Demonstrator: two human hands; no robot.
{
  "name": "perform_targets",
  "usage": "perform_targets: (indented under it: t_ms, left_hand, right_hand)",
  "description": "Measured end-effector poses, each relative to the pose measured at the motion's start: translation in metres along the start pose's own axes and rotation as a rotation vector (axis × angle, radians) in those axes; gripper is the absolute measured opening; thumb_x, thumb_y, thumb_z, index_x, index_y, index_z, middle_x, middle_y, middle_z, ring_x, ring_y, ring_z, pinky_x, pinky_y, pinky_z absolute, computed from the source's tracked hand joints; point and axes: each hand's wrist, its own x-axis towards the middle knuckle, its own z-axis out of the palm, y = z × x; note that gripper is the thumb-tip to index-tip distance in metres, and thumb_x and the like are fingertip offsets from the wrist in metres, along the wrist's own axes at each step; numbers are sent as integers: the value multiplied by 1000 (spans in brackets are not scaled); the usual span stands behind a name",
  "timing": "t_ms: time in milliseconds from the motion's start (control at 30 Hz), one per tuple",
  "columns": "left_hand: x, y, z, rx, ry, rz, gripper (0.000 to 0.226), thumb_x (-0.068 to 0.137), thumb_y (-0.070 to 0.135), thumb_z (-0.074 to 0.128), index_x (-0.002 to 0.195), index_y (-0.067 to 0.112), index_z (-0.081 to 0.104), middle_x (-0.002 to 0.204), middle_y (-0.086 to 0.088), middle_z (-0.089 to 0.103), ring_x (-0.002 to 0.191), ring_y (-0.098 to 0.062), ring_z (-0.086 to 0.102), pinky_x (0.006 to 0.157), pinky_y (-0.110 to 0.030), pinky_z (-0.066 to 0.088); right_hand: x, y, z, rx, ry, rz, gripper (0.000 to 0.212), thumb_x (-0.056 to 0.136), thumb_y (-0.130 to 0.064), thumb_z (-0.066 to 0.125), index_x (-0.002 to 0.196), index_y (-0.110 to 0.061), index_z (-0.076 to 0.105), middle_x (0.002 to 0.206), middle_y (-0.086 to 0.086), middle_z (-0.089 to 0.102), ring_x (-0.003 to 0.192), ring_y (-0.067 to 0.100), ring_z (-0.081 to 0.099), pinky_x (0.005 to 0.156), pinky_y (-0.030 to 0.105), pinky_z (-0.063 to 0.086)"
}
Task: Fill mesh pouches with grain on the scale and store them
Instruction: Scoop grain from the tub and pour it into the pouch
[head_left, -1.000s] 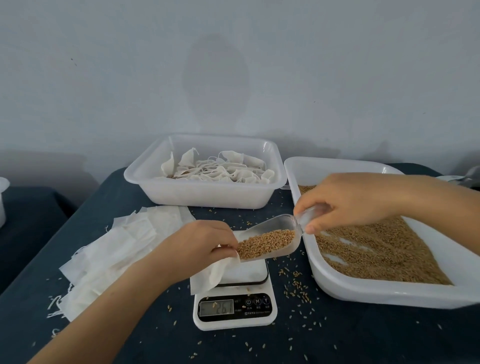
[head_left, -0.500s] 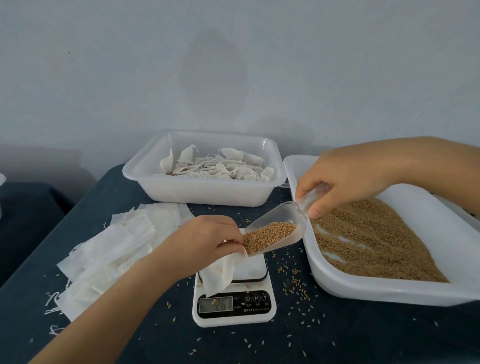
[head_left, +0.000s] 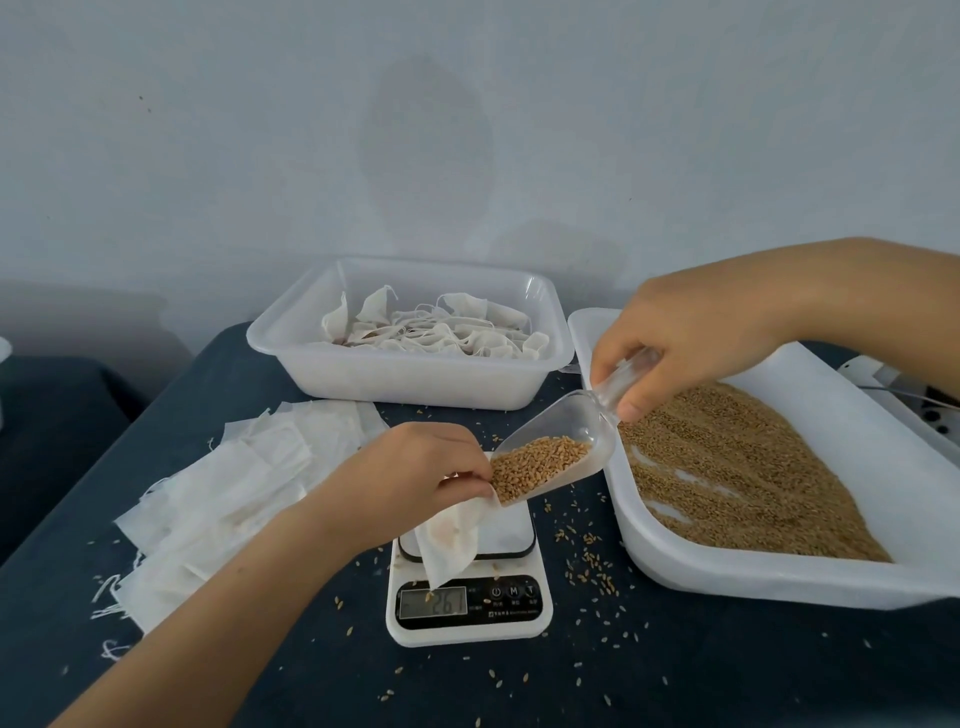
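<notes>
Dark blue cloth covers the surface (head_left: 727, 675), flecked with stray kernels, under a plain pale wall. On the scale (head_left: 469, 597) lies a limp white mesh pouch (head_left: 451, 540); the left hand (head_left: 415, 475) pinches its mouth open at the upper edge. The right hand (head_left: 680, 343) grasps the handle of a clear plastic scoop (head_left: 556, 457), tilted down with its lip touching the pouch mouth and a load of golden grain (head_left: 535, 465) banked at the front.

To pour well, I judge the lip should stay inside the opening while the handle rises slowly, so kernels slide in a thin stream; a quick tip would likely spill over the soft, unsupported rim. The pouch should rest its weight on the platform, not hang from the fingers, or the display reading will mislead.

Grain is hard, smooth and free-running, heaped in the wide white tray (head_left: 779, 577) at right. Rigid translucent plastic forms the bin (head_left: 405, 379) behind, holding crumpled drawstring pouches. Flat empty pouches (head_left: 223, 499), thin and gauzy with loose threads, lie stacked at left.
</notes>
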Motion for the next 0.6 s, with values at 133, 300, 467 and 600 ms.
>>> perform_targets:
  t_ms: [133, 300, 467, 600]
  left_hand:
    - [1, 1, -1, -7, 3, 12, 8, 84, 17, 69, 87, 12, 73, 85, 1, 67, 77, -10, 61, 71, -25, 47]
    - [3, 1, -2, -12, -17, 21, 8, 83, 16, 68, 85, 10, 73, 83, 0, 68, 76, -8, 59, 71, -20, 45]
    - [5, -4, -2, -19, -37, 1, 8, 85, 18, 67, 84, 12, 73, 84, 1, 68, 78, -8, 59, 73, -16, 43]
    - [6, -5, -3, -33, -35, -9, 11, 85, 21, 67, 82, 12, 72, 83, 2, 67, 77, -7, 59, 72, -20, 45]
  right_hand:
    - [1, 3, -1, -9, -14, 4, 34, 80, -59, 60, 111, -44, 59, 77, -27, 52, 74, -25, 44, 60, 10, 29]
    - [5, 5, -2, -24, -14, 26, 41, 80, -58, 61, 117, -42, 58, 83, -28, 49, 86, -5, 50, 69, 9, 34]
    - [9, 4, -3, -30, -27, 17, 40, 80, -58, 61, 116, -42, 59, 88, -24, 53, 97, 3, 54, 76, 19, 41]
    - [11, 3, -6, -41, -32, 14, 38, 80, -58, 61, 114, -41, 60, 94, -18, 59, 98, 7, 56, 84, 26, 45]
